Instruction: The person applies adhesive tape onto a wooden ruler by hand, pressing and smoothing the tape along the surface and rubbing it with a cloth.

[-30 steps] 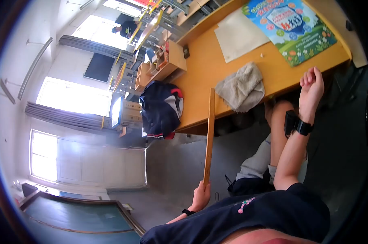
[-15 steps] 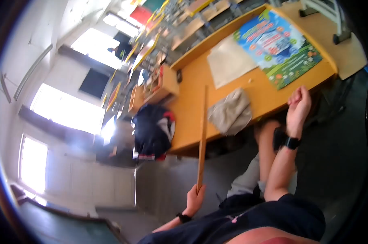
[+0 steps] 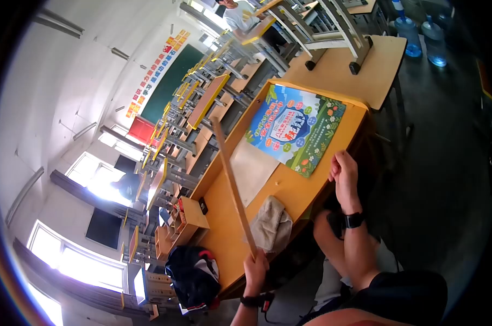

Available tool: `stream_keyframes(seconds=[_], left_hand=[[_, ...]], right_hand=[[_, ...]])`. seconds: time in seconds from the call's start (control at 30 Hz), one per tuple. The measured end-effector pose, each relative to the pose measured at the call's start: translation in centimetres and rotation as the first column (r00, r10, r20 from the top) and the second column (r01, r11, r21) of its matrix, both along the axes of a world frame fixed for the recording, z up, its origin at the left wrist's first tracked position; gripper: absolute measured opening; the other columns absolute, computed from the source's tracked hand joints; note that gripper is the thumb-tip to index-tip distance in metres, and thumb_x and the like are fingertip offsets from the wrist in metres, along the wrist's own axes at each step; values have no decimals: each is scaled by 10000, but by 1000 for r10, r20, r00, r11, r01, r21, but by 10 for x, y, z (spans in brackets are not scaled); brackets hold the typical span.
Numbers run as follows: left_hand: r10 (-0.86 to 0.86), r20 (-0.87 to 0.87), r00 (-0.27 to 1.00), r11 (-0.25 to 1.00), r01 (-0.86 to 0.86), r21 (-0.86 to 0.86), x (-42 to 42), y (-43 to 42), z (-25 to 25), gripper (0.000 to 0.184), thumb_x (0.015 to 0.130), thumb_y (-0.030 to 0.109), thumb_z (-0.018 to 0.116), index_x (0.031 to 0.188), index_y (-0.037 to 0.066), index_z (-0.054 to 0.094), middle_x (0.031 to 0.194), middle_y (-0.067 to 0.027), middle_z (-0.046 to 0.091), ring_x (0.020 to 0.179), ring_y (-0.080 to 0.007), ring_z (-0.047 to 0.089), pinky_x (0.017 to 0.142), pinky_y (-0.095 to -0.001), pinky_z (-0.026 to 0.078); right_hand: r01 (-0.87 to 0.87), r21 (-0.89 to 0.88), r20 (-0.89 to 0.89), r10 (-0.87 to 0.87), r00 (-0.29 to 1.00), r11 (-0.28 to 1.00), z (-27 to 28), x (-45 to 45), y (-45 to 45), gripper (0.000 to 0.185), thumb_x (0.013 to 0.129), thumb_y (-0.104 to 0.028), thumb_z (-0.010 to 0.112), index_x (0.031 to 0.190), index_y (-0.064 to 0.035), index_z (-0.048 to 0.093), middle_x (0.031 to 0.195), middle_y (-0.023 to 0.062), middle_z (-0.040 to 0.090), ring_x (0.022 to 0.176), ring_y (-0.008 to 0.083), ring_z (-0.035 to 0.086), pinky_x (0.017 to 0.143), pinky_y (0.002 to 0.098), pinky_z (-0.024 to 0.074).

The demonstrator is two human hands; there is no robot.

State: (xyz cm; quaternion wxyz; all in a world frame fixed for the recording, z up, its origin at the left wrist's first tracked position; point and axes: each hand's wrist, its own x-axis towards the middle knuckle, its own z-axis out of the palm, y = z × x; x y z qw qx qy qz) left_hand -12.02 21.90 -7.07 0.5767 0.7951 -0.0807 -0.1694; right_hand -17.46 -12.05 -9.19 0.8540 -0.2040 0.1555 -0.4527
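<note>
My left hand [image 3: 256, 269] is closed around the lower end of a long wooden stick [image 3: 232, 185], which points up and away across the desk [image 3: 216, 252]. My right hand [image 3: 344, 175], its fingers curled in with nothing visible in them, is raised beside the desk's near edge. A grey-beige cloth [image 3: 270, 225] lies at that edge, just right of the stick. Beyond it are a pale sheet [image 3: 252, 168] and a colourful printed poster [image 3: 297, 127], which overlaps the sheet.
A dark jacket [image 3: 191, 277] hangs at the desk's left end, near a wooden organiser box [image 3: 186, 220]. Stacked desks and chairs [image 3: 333, 38] stand behind. One person in white [image 3: 240, 19] is at the top, another in dark clothes [image 3: 127, 186] by the windows. Water bottles [image 3: 409, 35] stand upper right.
The view has swung toward the back of the room, bringing the bottles and the person in white into sight. The stick now leans left, over the pale sheet's side. My left hand still holds it.
</note>
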Motion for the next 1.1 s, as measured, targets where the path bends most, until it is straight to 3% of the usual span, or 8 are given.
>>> stream_keyframes(seconds=[0.13, 0.2, 0.3, 0.37, 0.47, 0.83, 0.9, 1.1], left_hand=[[1, 58, 998, 999, -4, 45, 47, -19, 15, 239, 1002, 220, 529, 804, 87, 517, 613, 51, 446, 493, -62, 434, 451, -232, 352], [-21, 11, 1000, 1000, 20, 21, 69, -29, 19, 244, 1005, 231, 526, 810, 85, 515, 610, 64, 422, 497, -45, 409, 450, -226, 333], [-48, 78, 996, 991, 38, 125, 95, -34, 12, 231, 1012, 225, 503, 823, 93, 508, 605, 55, 408, 485, -49, 396, 419, -236, 305], [-110, 175, 978, 972, 70, 225, 80, -33, 14, 277, 1015, 262, 513, 787, 104, 512, 593, 47, 427, 479, -57, 396, 442, -244, 331], [-280, 30, 959, 956, 282, -84, 75, -63, 25, 285, 1013, 303, 550, 830, 85, 529, 617, 66, 361, 485, -41, 314, 457, -230, 240], [-65, -126, 990, 989, 47, -143, -3, 31, 4, 131, 1004, 219, 568, 1009, 88, 580, 717, 84, 490, 517, 9, 372, 426, -170, 261], [105, -87, 991, 975, -120, -186, 26, 18, -9, 148, 1004, 247, 572, 1028, 101, 577, 716, 90, 477, 515, 12, 362, 427, -170, 254], [235, -15, 972, 950, -233, -210, -18, 68, -52, 181, 1011, 242, 554, 1123, 101, 566, 727, 83, 505, 513, 13, 396, 417, -151, 282]], right_hand=[[351, -540, 153, -320, 935, 765, 49, -40, -5, 198, 964, -198, 575, 1065, -39, 516, 752, 26, 525, 576, 81, 470, 536, 205, 399], [585, -685, 422, -417, 805, 435, 95, -77, -4, 583, 907, -326, 649, 1335, -41, 375, 1115, 128, 525, 899, 186, 532, 687, 334, 480], [590, -775, 483, -392, 783, 224, 129, -110, 12, 578, 913, -334, 633, 1341, -45, 375, 1139, 136, 507, 927, 200, 519, 715, 348, 462], [524, -820, 425, -370, 826, 230, 138, -117, 28, 574, 918, -339, 622, 1345, -47, 374, 1156, 142, 496, 946, 210, 510, 734, 358, 449], [458, -851, 364, -340, 867, 257, 141, -126, 48, 570, 924, -347, 606, 1352, -51, 374, 1181, 151, 478, 974, 225, 497, 762, 372, 431], [391, -865, 343, -198, 918, 315, 151, -172, 57, 556, 947, -375, 547, 1374, -63, 371, 1271, 182, 413, 1078, 280, 449, 865, 423, 363], [357, -873, 297, -217, 930, 334, 153, -139, 38, 555, 952, -380, 536, 1378, -66, 371, 1288, 188, 401, 1097, 290, 440, 884, 433, 350], [390, -851, 379, -102, 920, 352, 128, -164, 41, 550, 964, -396, 503, 1390, -73, 369, 1337, 205, 365, 1154, 320, 414, 941, 461, 313]])
